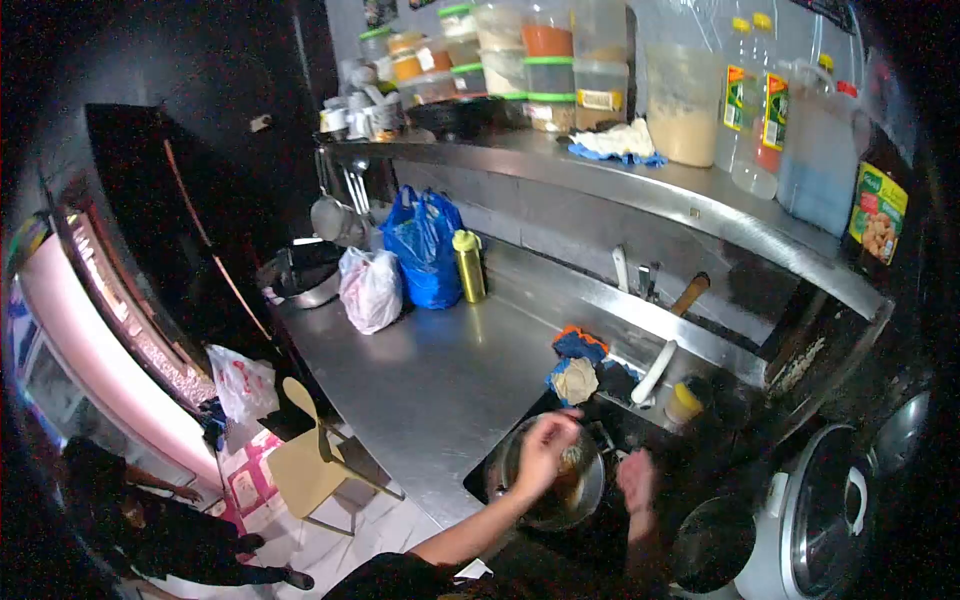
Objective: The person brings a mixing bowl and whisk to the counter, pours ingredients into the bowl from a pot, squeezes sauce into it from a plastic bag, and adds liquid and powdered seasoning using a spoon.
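My left hand (545,452) is over a metal pan (590,500) on a dark cooktop, its fingers curled and blurred; whether anything is between them cannot be made out. Inside the pan lies brownish food or liquid, partly hidden by the hand. To the right of the pan, near its rim, is my right hand (636,478), smeared by motion. Behind the pan lie a beige cloth (575,381) and a blue and orange cloth (580,344). A small yellow-lidded jar (684,402) stands behind my right hand.
A steel counter (400,370) holds a blue bag (424,250), a white bag (371,290) and a green bottle (468,267). Above runs a shelf (480,155) with containers. A large cooker (815,520) stands right. At lower left are a chair (300,465) and another person (170,520).
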`<state>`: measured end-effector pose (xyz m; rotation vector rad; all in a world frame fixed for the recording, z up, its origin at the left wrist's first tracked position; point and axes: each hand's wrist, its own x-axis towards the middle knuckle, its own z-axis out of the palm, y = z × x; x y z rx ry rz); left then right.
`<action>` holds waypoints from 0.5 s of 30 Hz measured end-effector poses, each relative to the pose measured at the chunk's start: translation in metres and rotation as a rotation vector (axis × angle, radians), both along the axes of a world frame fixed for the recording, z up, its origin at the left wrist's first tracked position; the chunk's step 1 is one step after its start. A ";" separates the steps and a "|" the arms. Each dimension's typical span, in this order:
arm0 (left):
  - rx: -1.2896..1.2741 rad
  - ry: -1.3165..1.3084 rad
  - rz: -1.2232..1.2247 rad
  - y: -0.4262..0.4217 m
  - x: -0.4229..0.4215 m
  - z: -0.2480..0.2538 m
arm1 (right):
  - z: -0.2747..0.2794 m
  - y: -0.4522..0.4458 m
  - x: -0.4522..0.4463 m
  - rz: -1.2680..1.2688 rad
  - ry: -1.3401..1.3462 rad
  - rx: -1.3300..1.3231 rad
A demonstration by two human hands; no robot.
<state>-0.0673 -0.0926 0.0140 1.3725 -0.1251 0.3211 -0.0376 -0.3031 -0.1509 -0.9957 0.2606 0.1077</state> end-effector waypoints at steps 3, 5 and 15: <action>0.170 0.302 -0.538 -0.052 -0.055 -0.012 | 0.095 0.015 -0.099 0.283 0.388 0.460; 0.677 -0.493 -0.615 -0.073 -0.080 -0.038 | 0.091 -0.001 -0.117 0.311 0.367 0.526; 0.948 -0.231 -0.184 -0.067 -0.190 -0.088 | -0.091 -0.076 -0.244 0.291 -0.096 -0.860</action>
